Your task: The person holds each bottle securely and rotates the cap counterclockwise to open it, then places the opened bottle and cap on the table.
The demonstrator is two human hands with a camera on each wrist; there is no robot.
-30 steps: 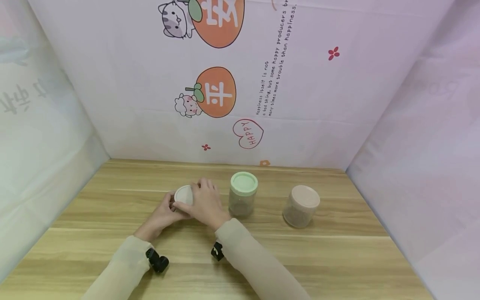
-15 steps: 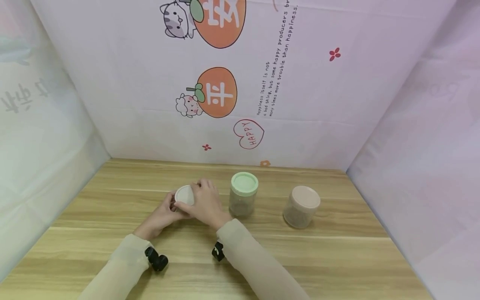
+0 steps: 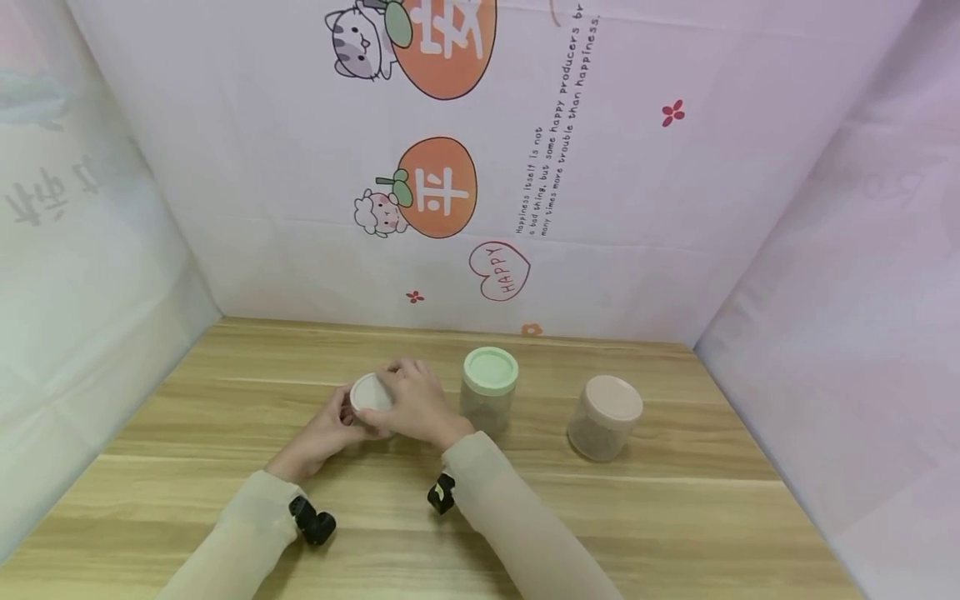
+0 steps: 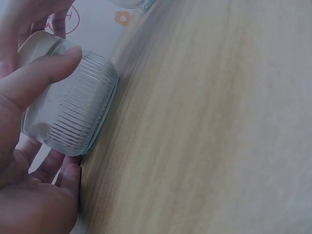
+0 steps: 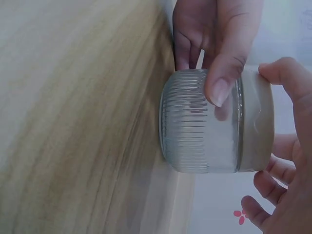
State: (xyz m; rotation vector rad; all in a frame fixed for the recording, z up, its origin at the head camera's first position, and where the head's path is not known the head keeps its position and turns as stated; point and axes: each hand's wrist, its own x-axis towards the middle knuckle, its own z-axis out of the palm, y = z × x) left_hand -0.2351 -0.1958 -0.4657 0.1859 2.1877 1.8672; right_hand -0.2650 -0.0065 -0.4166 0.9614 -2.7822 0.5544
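Jar (image 5: 187, 136) sits within left fingers (image 4: 48, 70), lid (image 5: 257, 122) seemingly ringed by right fingers (image 5: 284, 74).

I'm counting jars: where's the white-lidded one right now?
In the head view, left of center, the white-lidded jar is held between the left hand and right hand, left of the green-lidded jar.
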